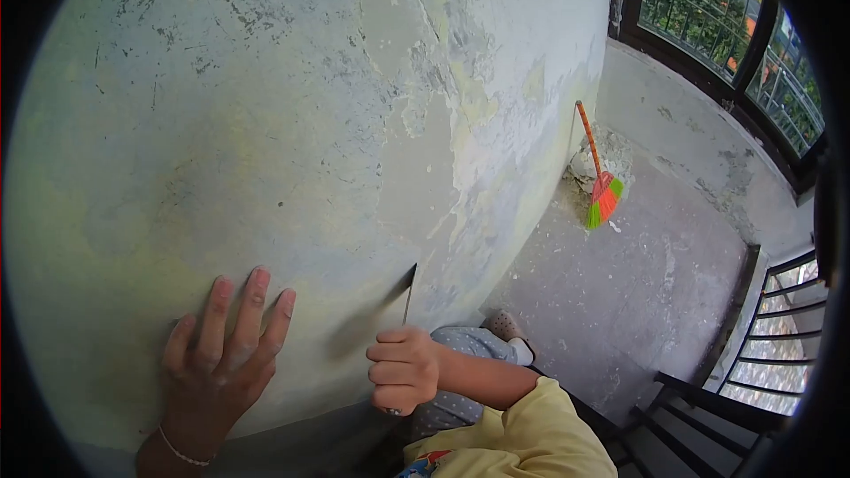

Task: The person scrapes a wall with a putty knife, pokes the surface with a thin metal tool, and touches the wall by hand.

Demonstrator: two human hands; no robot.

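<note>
While the left hand (pixel 217 350) lies flat and open on the flaking wall (pixel 292 115), the right hand (pixel 403 370) grips a scraper (pixel 409 294) whose blade, touching the wall just beside those fingers, could slip and nick them

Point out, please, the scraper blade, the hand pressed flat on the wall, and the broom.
scraper blade (pixel 410 286), head view, on the middle of the thin blade.
left hand (pixel 215 363), head view, on the back of the hand.
broom (pixel 605 198), head view, on the orange and green bristles.

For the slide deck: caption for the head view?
Left hand flat on peeling wall; right hand holds scraper against it.
</note>
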